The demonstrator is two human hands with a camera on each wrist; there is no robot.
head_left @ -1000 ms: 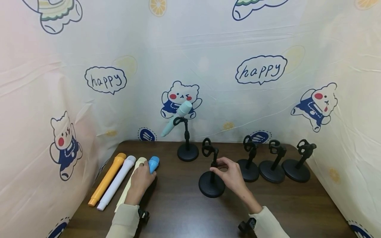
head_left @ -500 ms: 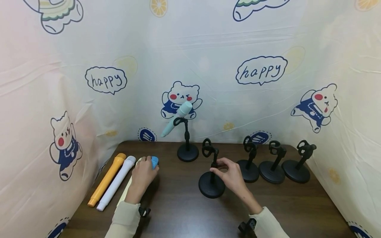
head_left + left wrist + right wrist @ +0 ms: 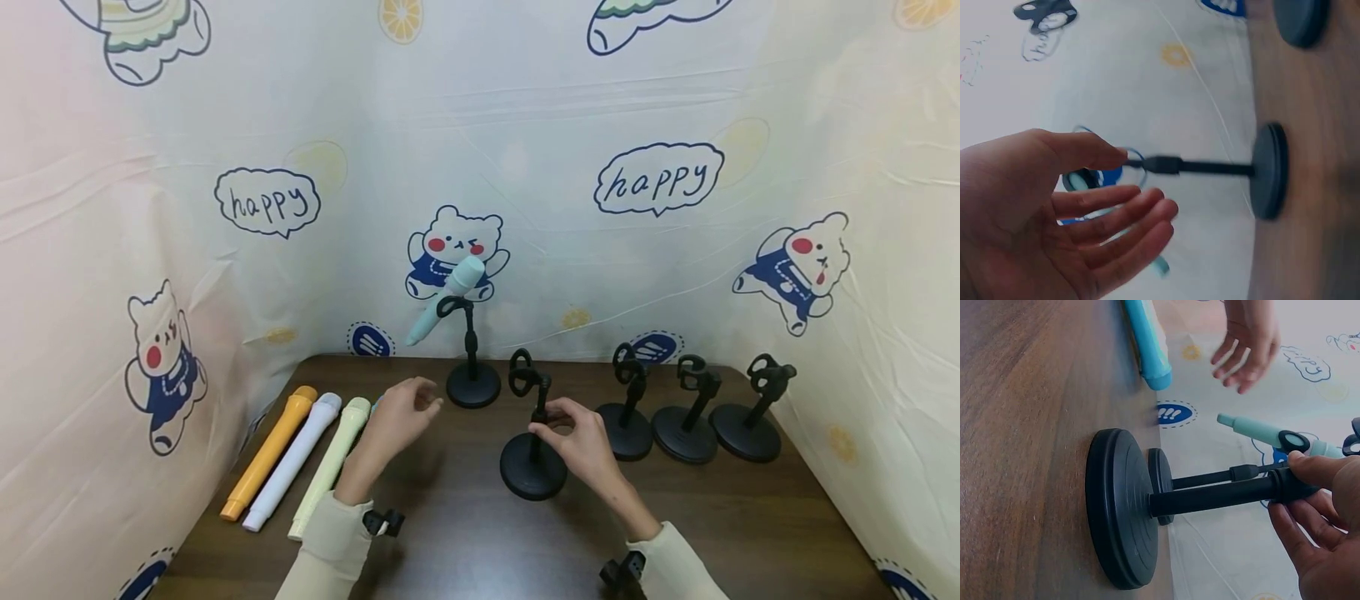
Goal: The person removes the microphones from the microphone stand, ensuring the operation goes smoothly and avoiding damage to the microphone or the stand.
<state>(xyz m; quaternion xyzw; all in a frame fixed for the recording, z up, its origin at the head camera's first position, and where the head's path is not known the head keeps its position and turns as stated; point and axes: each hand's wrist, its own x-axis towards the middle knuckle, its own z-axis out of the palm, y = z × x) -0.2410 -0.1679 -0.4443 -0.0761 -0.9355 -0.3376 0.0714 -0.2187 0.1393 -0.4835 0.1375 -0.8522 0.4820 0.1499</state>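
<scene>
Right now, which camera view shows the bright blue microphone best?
The right wrist view: no hand covers the bright blue microphone there, though the frame edge cuts it. In the head view, the left hand hides nearly all of it; the left wrist view shows none.

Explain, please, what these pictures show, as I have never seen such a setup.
There is no machine: a person works with two bare hands. One picture looks down from the head; the other two are taken from the wrists, so they appear turned sideways. On the table lie an orange mic, a white mic, a yellow mic and a blue mic. A rear stand holds a teal mic; three more stands are at the right. The right hand grips the front stand by its stem. The left hand holds nothing.
</scene>
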